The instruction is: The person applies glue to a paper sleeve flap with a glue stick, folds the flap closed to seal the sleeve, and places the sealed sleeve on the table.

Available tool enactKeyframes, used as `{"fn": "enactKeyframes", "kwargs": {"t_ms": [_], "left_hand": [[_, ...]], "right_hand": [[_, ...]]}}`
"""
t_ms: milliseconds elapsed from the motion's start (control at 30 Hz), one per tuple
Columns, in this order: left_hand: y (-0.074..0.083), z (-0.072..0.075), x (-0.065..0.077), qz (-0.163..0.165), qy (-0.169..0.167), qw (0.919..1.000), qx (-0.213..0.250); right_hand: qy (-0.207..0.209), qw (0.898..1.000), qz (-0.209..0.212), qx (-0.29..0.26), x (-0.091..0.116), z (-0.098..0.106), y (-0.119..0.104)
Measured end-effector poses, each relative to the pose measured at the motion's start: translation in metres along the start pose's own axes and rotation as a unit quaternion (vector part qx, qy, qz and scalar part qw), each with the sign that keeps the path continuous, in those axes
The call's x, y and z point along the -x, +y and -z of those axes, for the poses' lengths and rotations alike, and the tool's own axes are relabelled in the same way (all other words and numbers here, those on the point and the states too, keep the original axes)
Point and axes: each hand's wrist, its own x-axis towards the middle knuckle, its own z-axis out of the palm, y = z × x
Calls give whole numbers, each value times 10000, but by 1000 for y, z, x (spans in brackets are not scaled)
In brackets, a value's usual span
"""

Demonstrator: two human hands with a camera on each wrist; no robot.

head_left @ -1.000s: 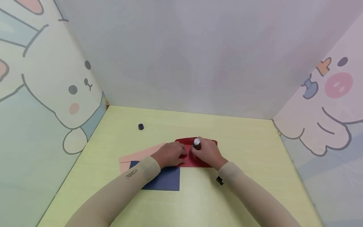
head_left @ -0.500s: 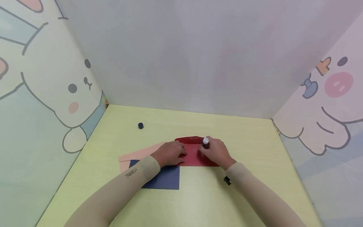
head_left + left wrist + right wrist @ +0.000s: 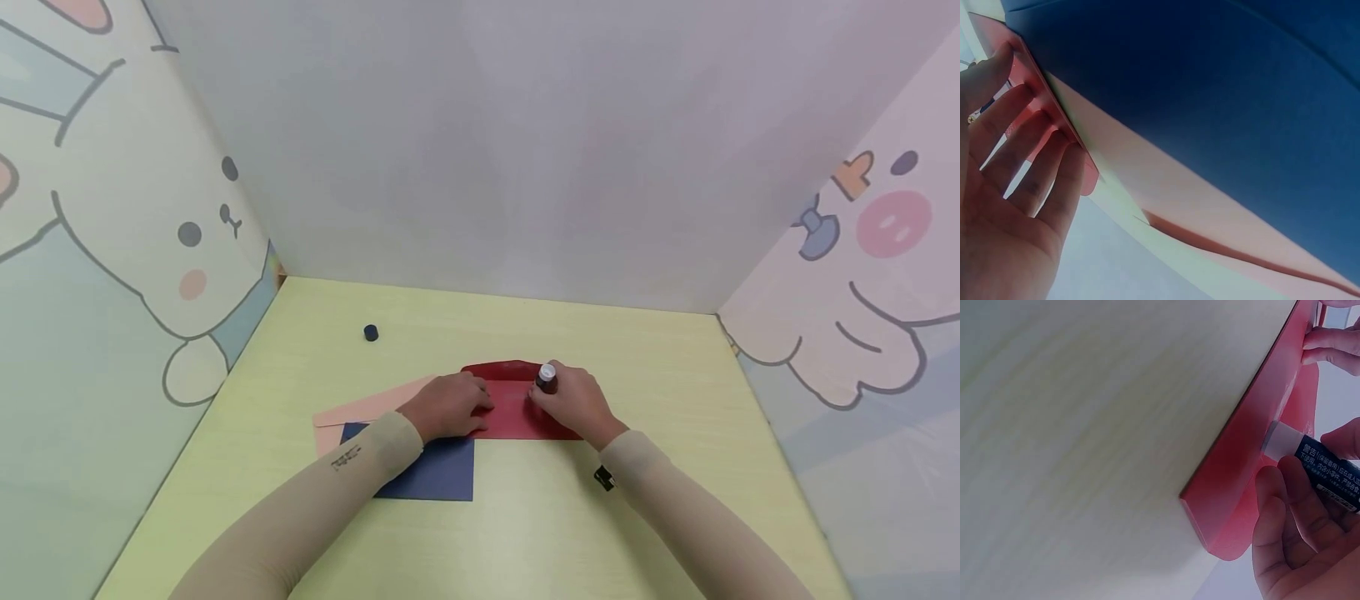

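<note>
In the head view a red envelope (image 3: 513, 412) lies on the table with its flap on the far side. The fingertips of my left hand (image 3: 448, 406) press its left part; in the left wrist view those fingers look fairly straight. My right hand (image 3: 576, 402) grips a glue stick (image 3: 547, 377), upright, toward the envelope's right end. Seen from the right wrist, the uncapped end of the glue stick (image 3: 1329, 465) touches the red paper near the flap's fold. Under my left wrist are a dark blue envelope (image 3: 442, 473) and a pink envelope (image 3: 352, 417), partly overlapping.
A small dark cap (image 3: 371, 332) sits at the back left of the pale yellow table (image 3: 637, 333). Walls with cartoon animals stand on the left and right, and a plain grey wall (image 3: 510, 167) at the back. A small black object (image 3: 604, 477) shows beneath my right wrist.
My right hand has moved right along the red envelope with the glue stick, mostly in the first half second, then only slightly. The left hand has stayed in place.
</note>
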Motion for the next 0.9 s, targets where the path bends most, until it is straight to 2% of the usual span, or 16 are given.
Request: {"fn": "enactKeyframes", "kwargs": {"t_ms": [200,500,700,900], "left_hand": [[0,1,1,18,0,10000,15],[0,1,-2,26,15,10000,7],[0,1,-4,77,-74,9999,55],[0,-3,-5,79,-44,9999,139]], "right_hand": [[12,10000,-36,-19,0,-3,2],[534,9979,-6,-379,-2,-3,-2],[187,9988,93,-441,-8,-10,-21],[-45,9992,377,-155,-12,-19,-33]]}}
